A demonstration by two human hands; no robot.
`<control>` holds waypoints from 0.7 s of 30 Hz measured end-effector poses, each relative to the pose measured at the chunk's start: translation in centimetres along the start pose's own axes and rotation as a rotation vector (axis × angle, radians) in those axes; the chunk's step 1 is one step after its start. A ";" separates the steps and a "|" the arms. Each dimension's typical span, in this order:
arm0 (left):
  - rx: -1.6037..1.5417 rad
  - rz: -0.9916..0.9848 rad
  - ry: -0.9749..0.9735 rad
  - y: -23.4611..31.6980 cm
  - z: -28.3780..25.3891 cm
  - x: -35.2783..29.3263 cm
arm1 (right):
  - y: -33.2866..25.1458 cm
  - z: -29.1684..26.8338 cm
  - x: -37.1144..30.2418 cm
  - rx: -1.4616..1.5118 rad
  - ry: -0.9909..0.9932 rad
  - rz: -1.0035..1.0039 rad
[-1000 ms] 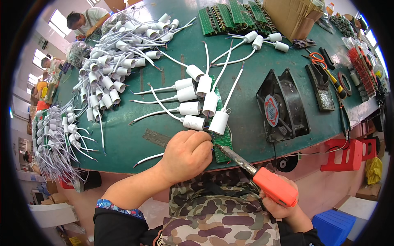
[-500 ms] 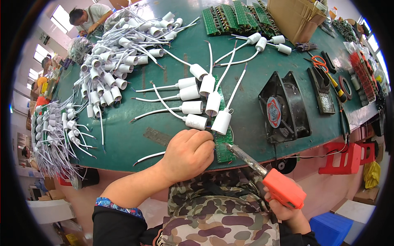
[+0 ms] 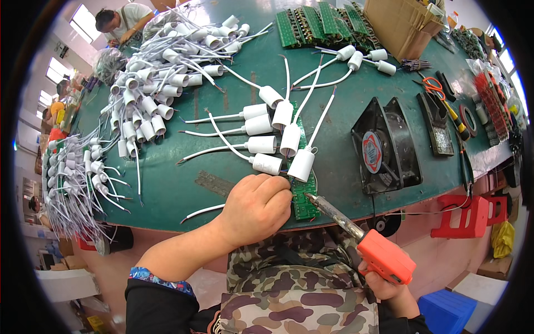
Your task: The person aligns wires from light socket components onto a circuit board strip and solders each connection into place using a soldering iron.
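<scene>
My right hand (image 3: 384, 283) grips the orange-red handle of a soldering iron (image 3: 342, 220). Its tip is at the green circuit board (image 3: 306, 206), by the table's near edge; contact is too small to tell. Beside the board's left edge, my left hand (image 3: 257, 206) is closed, with what its fingers hold hidden. A white cable (image 3: 203, 213) runs out from under that hand to the left. White lamp sockets (image 3: 267, 163) with cables lie in rows along the board, several to its left. Another socket (image 3: 301, 165) tilts over the board, covering part of it.
A black fan (image 3: 386, 150) stands right of the board. Heaped lamp sockets (image 3: 147, 106) cover the table's left side. Green boards (image 3: 322, 25) and a cardboard box (image 3: 400, 28) stand at the back. Scissors (image 3: 433, 86) and a black tray (image 3: 436, 125) lie right. A co-worker (image 3: 125, 22) sits far left.
Almost nothing differs. The whole view has shifted very slightly; both hands and the soldering iron keep their places at the board.
</scene>
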State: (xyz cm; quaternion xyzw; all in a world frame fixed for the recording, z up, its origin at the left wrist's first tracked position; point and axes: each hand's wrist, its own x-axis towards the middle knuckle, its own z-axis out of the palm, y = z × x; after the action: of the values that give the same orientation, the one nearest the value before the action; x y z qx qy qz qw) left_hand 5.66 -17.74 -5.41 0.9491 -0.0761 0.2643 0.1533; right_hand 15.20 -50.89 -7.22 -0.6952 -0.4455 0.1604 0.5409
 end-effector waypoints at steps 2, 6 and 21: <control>-0.002 -0.001 0.001 -0.1 0.0 0.0 | 0.0 -0.1 0.0 -0.008 0.002 0.002; -0.054 -0.007 0.011 -0.3 0.0 0.0 | 0.0 0.0 0.1 0.005 0.009 -0.017; -0.312 -0.018 -0.100 -1.5 -1.2 0.4 | 0.2 -0.1 0.1 0.061 0.016 -0.010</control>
State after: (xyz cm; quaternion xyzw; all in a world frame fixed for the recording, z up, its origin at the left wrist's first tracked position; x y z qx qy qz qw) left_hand 5.72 -15.97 -4.57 0.9264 -0.1151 0.2003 0.2974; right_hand 15.44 -50.87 -7.32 -0.6774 -0.4398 0.1656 0.5660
